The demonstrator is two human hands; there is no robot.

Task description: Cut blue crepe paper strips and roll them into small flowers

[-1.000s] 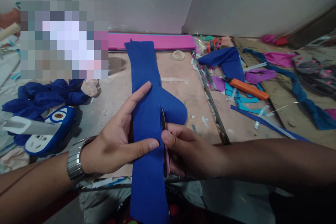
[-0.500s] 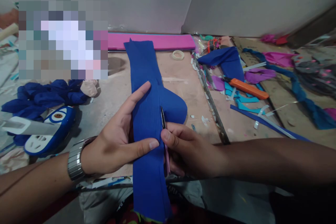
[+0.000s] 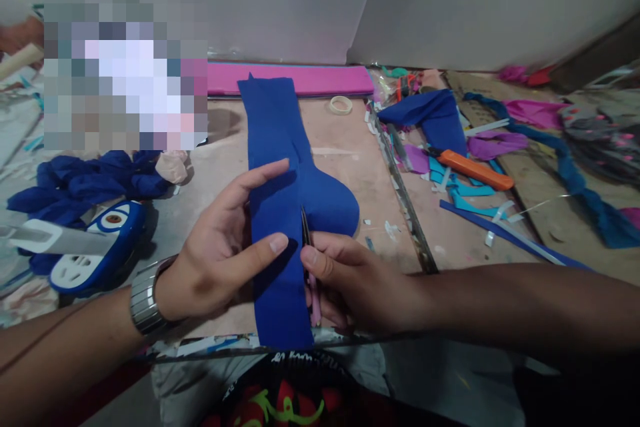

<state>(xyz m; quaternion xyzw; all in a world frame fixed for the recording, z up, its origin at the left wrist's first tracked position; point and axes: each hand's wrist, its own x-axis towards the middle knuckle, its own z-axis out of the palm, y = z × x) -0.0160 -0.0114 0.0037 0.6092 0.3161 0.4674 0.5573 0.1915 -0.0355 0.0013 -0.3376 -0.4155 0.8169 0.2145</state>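
Note:
A long strip of blue crepe paper point(image 3: 273, 127) runs from the table's back to its front edge. My left hand point(image 3: 225, 247) holds the strip, thumb on top and forefinger stretched across it. My right hand point(image 3: 345, 280) is closed round pink-handled scissors point(image 3: 307, 260), whose blades point away from me along the strip's right edge. A rounded blue flap point(image 3: 333, 203) hangs off to the right of the blades.
A pink paper roll point(image 3: 300, 79) lies at the back. A tape ring point(image 3: 340, 105), a metal ruler point(image 3: 400, 187), an orange cutter point(image 3: 475, 170) and paper scraps lie right. Crumpled blue paper point(image 3: 85, 180) and a blue-white tool point(image 3: 90, 247) lie left.
The strip has been drawn up onto the table, so its lower end no longer hangs over my lap. My left thumb has shifted left, away from the scissors.

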